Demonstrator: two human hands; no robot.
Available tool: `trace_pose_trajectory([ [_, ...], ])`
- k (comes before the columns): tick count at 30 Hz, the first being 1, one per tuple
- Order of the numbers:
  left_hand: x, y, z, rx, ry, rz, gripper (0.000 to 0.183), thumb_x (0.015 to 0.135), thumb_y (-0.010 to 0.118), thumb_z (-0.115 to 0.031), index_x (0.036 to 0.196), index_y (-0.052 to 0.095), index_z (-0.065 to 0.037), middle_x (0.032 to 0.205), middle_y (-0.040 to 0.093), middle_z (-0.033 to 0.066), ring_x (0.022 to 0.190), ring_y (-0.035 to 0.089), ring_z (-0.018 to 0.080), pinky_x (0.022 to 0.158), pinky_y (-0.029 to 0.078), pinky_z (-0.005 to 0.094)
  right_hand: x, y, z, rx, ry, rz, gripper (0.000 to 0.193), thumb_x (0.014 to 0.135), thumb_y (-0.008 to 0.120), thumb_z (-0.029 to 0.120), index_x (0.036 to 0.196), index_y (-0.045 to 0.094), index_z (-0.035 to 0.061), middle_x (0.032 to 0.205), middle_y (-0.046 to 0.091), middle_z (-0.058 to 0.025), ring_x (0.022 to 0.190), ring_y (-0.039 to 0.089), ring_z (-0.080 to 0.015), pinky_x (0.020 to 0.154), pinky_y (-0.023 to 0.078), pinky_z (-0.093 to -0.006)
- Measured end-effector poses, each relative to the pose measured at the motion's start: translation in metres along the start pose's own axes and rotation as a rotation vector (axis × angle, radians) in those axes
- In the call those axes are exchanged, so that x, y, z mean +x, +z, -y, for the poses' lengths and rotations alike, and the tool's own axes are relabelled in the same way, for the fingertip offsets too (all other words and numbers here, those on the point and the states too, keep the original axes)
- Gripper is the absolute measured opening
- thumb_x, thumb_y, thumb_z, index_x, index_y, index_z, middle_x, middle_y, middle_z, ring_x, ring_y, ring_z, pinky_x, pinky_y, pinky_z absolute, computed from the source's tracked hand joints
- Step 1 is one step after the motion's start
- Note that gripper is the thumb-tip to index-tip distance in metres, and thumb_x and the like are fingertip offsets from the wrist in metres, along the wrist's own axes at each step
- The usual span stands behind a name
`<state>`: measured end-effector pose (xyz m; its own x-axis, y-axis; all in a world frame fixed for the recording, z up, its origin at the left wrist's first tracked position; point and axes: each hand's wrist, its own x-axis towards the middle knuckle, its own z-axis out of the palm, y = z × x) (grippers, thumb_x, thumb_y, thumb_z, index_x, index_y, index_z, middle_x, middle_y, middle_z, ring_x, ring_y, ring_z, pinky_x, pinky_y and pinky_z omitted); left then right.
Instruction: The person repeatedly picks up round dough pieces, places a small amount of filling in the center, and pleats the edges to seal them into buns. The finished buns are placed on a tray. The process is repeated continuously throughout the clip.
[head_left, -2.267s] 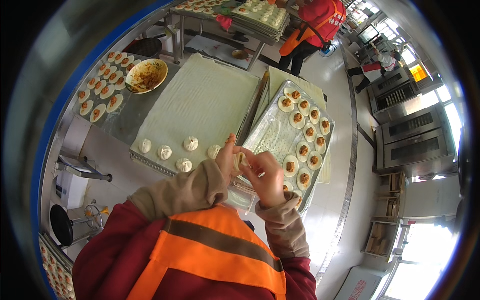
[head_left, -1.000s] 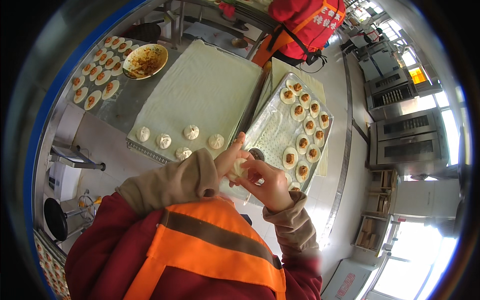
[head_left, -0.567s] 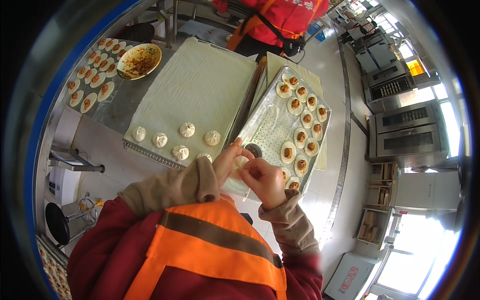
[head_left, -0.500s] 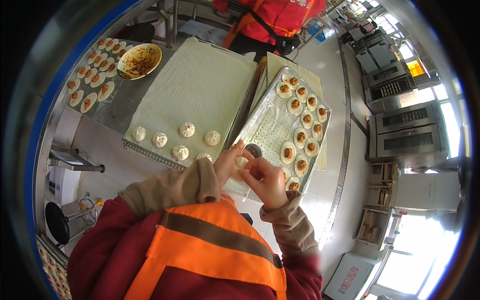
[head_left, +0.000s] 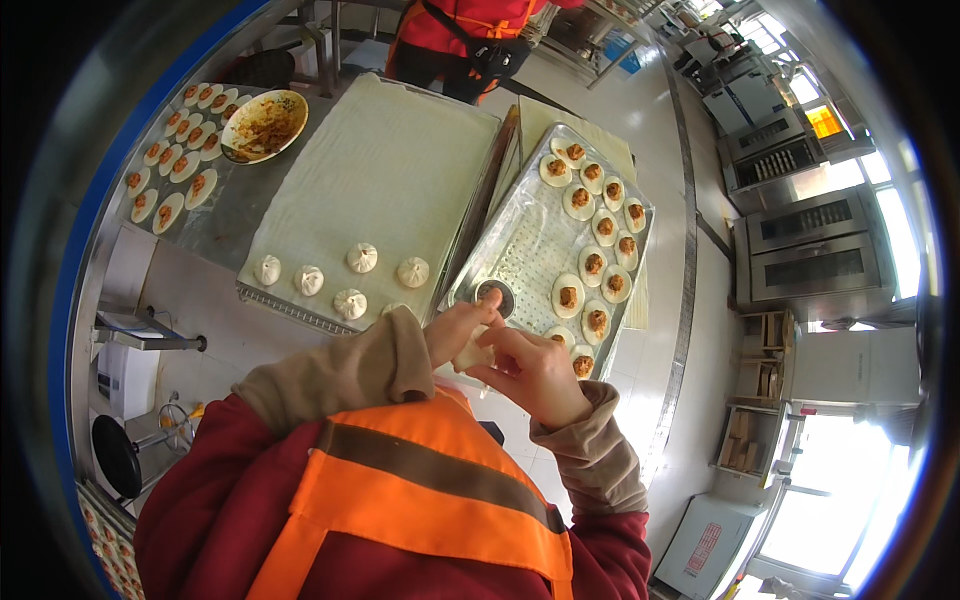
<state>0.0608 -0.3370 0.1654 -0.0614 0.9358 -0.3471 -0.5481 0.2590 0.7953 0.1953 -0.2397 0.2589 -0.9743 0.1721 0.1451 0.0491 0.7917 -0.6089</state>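
Observation:
A pale dough bun (head_left: pixel 472 354), partly hidden by fingers, is between my two hands above the near edge of a perforated metal tray (head_left: pixel 513 262). My left hand (head_left: pixel 456 330) cups it from the left. The fingers of my right hand (head_left: pixel 540 376) are bent and pinch its edge from the right. Just beyond my fingertips sits a small round dark-centred dish (head_left: pixel 495 290). Flat dough rounds topped with orange-brown filling (head_left: pixel 568 298) lie along the tray's right side. To the left, several pleated buns (head_left: pixel 350 303) rest on a cloth-lined tray (head_left: pixel 375 165).
A bowl of filling (head_left: pixel 264 127) stands at the far left beside more filled dough rounds (head_left: pixel 172 158) on a metal table (head_left: pixel 225 222). A co-worker in red (head_left: pixel 468 45) stands beyond the trays. Ovens (head_left: pixel 808 250) and a wooden rack (head_left: pixel 745 440) line the right.
My right hand has turned and closed further over the bun, hiding more of it. The co-worker has shifted left, and the whole view has swung slightly.

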Motion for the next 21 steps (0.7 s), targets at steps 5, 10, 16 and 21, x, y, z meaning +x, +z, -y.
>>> trace_pose_trajectory([
  [5, 0.002, 0.01, 0.005, -0.181, 0.055, -0.046, 0.061, 0.101, 0.035, -0.059, 0.095, 0.061, -0.004, 0.087, 0.061, 0.0045, 0.075, 0.059, 0.0123, 0.068, 0.047, 0.0259, -0.001, 0.004, 0.002, 0.204, 0.214, -0.012, 0.021, 0.079, 0.081, 0.011, 0.084, 0.062, 0.0019, 0.059, 0.057, -0.0029, 0.051, 0.052, -0.0076, 0.048, 0.042, -0.025],
  [10, -0.006, 0.031, -0.005, -0.29, 0.082, -0.272, 0.057, 0.101, 0.038, -0.057, 0.096, 0.06, -0.005, 0.087, 0.061, 0.0059, 0.072, 0.059, 0.0115, 0.062, 0.046, 0.0249, -0.005, 0.006, 0.005, 0.2, 0.211, -0.097, 0.02, 0.08, 0.08, 0.009, 0.083, 0.062, 0.0005, 0.061, 0.061, -0.0036, 0.053, 0.057, -0.007, 0.049, 0.044, -0.0256],
  [16, -0.012, 0.032, -0.009, -0.176, 0.184, -0.226, 0.056, 0.1, 0.04, -0.056, 0.097, 0.06, -0.004, 0.082, 0.061, 0.0068, 0.071, 0.06, 0.0138, 0.064, 0.049, 0.0288, -0.001, 0.008, 0.003, 0.405, 0.312, -0.155, 0.021, 0.081, 0.079, 0.007, 0.092, 0.064, -0.0008, 0.067, 0.064, -0.0034, 0.057, 0.059, -0.0068, 0.052, 0.047, -0.0235],
  [21, -0.008, 0.031, -0.003, -0.151, 0.285, -0.263, 0.058, 0.101, 0.038, -0.056, 0.099, 0.062, -0.003, 0.081, 0.062, 0.0057, 0.073, 0.061, 0.0133, 0.066, 0.049, 0.0274, -0.007, -0.004, 0.001, 0.28, 0.175, -0.016, 0.02, 0.083, 0.074, 0.004, 0.099, 0.064, -0.004, 0.077, 0.069, -0.007, 0.061, 0.061, -0.0075, 0.055, 0.05, -0.0231],
])
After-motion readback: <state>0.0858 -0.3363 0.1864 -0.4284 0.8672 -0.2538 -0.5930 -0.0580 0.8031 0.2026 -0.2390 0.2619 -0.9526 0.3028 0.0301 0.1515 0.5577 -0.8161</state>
